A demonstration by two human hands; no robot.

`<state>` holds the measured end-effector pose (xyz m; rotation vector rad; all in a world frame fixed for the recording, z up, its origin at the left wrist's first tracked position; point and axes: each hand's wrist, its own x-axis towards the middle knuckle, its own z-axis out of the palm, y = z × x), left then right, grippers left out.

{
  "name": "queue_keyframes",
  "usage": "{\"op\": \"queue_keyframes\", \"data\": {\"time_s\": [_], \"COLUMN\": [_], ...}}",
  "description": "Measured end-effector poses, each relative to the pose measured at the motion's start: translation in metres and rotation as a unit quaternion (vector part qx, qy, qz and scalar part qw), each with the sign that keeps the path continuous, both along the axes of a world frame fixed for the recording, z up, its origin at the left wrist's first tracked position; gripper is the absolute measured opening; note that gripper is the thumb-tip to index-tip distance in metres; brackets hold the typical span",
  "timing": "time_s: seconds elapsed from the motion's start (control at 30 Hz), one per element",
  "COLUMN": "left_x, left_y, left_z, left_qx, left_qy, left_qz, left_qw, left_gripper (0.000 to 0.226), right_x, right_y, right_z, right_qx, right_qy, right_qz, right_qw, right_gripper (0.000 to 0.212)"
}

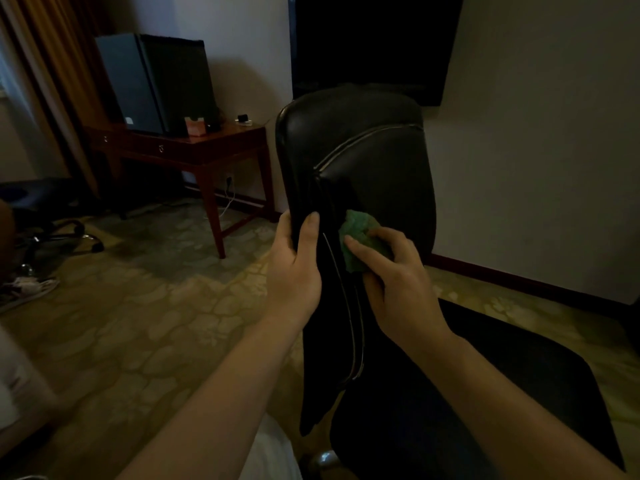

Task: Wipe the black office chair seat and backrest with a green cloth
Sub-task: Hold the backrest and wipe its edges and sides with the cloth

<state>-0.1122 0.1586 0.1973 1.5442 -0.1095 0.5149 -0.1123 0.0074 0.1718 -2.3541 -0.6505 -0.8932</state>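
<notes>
The black office chair stands in front of me, its leather backrest [374, 161] upright and its seat [502, 393] low at the right. My left hand [294, 268] grips the backrest's left edge, thumb on the front face. My right hand [398, 282] presses a bunched green cloth [360, 237] against the middle of the backrest, just right of a silver piping seam. The cloth's lower part is hidden under my fingers.
A wooden side table [207, 150] with a dark mini fridge [156, 84] stands at the back left. A dark screen [374, 43] hangs on the wall behind the chair. Another chair's wheeled base [69, 233] lies on the patterned carpet at the left.
</notes>
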Motion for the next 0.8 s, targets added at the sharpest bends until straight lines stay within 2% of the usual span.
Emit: {"op": "queue_keyframes", "data": {"time_s": [0.1,0.2,0.3,0.6,0.8], "left_x": [-0.003,-0.003,-0.003,0.000,0.002], "left_y": [-0.004,-0.006,-0.006,-0.011,-0.012], "left_z": [0.003,0.002,0.001,-0.001,-0.003], "left_qx": [0.013,0.014,0.011,0.021,0.029], "left_qy": [0.006,-0.007,-0.015,-0.034,-0.046], "left_qz": [0.014,0.024,0.026,0.065,0.072], "left_qw": [1.000,1.000,0.999,0.997,0.996], "left_gripper": [0.017,0.015,0.019,0.016,0.022], "right_x": [0.000,0.006,0.008,-0.002,0.003], "right_y": [-0.002,0.000,0.004,-0.005,-0.006], "right_z": [0.012,0.032,0.035,-0.012,0.012], "right_qx": [-0.010,-0.020,-0.024,-0.008,-0.010], "right_qy": [-0.009,-0.018,-0.025,-0.011,-0.041], "right_qz": [-0.006,-0.012,-0.006,-0.001,-0.009], "right_qw": [1.000,1.000,0.999,1.000,0.999], "right_gripper": [0.048,0.045,0.044,0.048,0.046]}}
